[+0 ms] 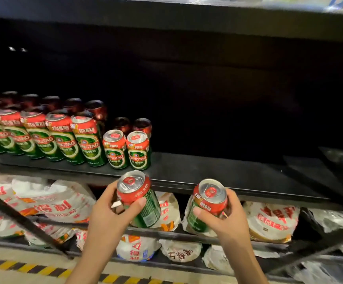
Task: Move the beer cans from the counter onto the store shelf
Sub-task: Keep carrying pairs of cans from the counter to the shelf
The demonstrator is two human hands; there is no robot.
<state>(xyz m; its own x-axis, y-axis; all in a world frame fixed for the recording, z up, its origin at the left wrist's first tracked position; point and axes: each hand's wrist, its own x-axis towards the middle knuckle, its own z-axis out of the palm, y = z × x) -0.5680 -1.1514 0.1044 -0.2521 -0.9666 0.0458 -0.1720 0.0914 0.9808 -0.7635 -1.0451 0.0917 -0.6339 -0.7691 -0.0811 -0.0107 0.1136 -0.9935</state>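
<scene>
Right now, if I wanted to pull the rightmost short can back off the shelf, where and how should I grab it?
Probably round the green body of the rightmost short can, coming from its right, where the shelf is bare. It stands upright with another short can tight on its left and a can behind, so only the right and front are open.

Rows of cans stand on the shelf, at its left. Before its edge, each hand holds one can; bags lie on the rack below.
</scene>
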